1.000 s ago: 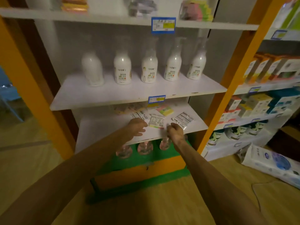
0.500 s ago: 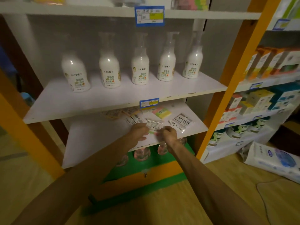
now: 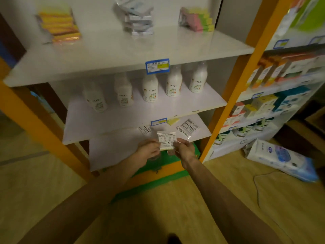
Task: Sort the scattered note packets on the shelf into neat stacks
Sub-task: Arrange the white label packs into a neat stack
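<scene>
— two hands on one thing, am i reading that right?
— yes. the left hand (image 3: pixel 148 149) and the right hand (image 3: pixel 184 148) both pinch a white note packet (image 3: pixel 166 140), one at each lower side, fingers curled onto its edges. it stands upright between them, printed face toward the camera.
— where is it relative to the shelf?
— lifted just above the front edge of the lowest white shelf (image 3: pixel 112 148), near the middle.
— other packets down there?
— a second white packet (image 3: pixel 188 128) lies flat and tilted to the right of the held one, well apart from it. a third packet (image 3: pixel 145 129) lies behind and to the left, half hidden under the board above. a yellow pad (image 3: pixel 173 121) sits at the back, beside a blue price tag (image 3: pixel 158 121).
— and higher up?
— five white bottles (image 3: pixel 150 89) stand in a row on the middle shelf. on the top shelf there are three stacks: a yellow-orange stack (image 3: pixel 59 26) at left, a silvery stack (image 3: pixel 138 18) in the centre, a pink and green stack (image 3: pixel 197 19) at right.
— are those stacks tidy?
— too blurred to tell.
</scene>
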